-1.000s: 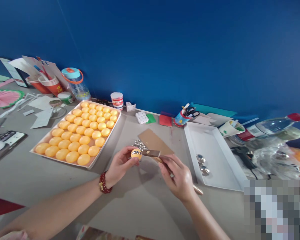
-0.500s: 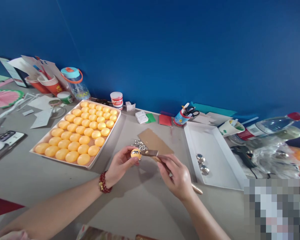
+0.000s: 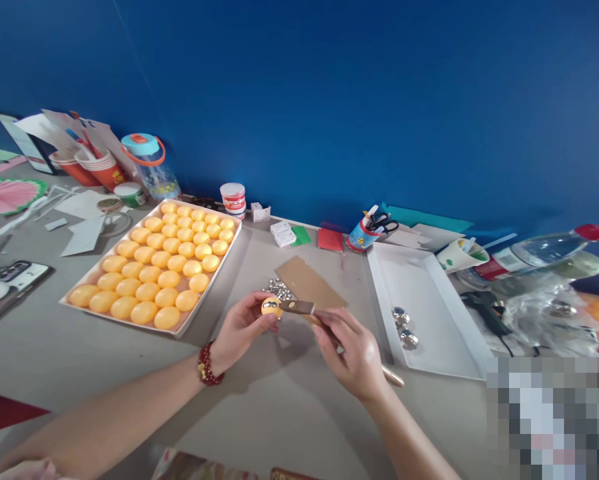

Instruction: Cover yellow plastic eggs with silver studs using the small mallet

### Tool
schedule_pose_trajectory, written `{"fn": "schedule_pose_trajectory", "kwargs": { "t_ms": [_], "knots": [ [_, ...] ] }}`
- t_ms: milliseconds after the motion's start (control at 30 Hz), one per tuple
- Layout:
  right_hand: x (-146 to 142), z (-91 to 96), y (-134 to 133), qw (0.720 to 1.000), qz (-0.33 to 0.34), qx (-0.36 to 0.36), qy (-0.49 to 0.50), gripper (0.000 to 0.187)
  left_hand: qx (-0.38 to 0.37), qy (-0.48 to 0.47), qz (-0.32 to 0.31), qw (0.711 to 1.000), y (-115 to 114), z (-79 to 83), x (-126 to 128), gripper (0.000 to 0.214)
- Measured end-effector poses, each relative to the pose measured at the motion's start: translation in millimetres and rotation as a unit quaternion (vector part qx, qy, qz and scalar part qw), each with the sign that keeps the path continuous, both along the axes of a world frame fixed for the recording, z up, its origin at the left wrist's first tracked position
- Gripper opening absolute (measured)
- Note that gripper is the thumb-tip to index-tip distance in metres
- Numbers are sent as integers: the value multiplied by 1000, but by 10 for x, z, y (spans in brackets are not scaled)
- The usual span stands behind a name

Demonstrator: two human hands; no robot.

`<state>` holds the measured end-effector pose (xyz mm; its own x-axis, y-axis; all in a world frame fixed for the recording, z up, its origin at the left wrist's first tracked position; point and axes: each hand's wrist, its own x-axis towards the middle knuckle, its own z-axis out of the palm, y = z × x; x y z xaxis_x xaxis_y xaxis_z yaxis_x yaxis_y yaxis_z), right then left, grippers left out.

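Note:
Over the middle of the table, my left hand (image 3: 246, 325) pinches an orange ping-pong ball (image 3: 270, 305) that has several shiny silver studs in a row on its face. My right hand (image 3: 353, 350) is wrapped round the wooden handle of a small hammer (image 3: 299, 307). The narrow end of the hammer's head touches or nearly touches the studded side of the ball. Behind the ball lies a pile of loose silver studs (image 3: 279, 288), partly hidden by my left fingers. A brown cardboard piece (image 3: 309, 283) lies beside the pile.
A shallow box (image 3: 183, 328) of orange balls stands to the left. On the right, a white tray (image 3: 449, 333) holds a few silver-covered balls (image 3: 404, 327). Further right are a plastic bottle (image 3: 549, 250) and a black glue gun (image 3: 486, 313). A pen holder (image 3: 362, 237) stands near the blue wall.
Both hands stay almost in place. The ball and the hammer head have shifted only very slightly.

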<state>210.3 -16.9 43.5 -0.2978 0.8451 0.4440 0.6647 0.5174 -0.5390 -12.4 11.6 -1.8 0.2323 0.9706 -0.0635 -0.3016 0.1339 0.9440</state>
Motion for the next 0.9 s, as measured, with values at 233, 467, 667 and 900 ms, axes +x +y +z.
{"fn": "schedule_pose_trajectory", "kwargs": {
  "t_ms": [233, 467, 667, 900],
  "knots": [
    [9, 16, 7, 1000, -7, -2, 21, 18, -3, -5, -4, 1000, 1, 4, 2, 33],
    [-4, -8, -7, 1000, -18, -11, 3, 17, -3, -10, 2, 1000, 8, 2, 8, 33],
    [-16, 6, -9, 1000, -24, -1, -10, 16, 4, -6, 5, 1000, -3, 6, 11, 32],
    [-17, 12, -31, 1000, -4, -5, -4, 17, 36, -1, 8, 999, 7, -20, 17, 33]
  ]
}}
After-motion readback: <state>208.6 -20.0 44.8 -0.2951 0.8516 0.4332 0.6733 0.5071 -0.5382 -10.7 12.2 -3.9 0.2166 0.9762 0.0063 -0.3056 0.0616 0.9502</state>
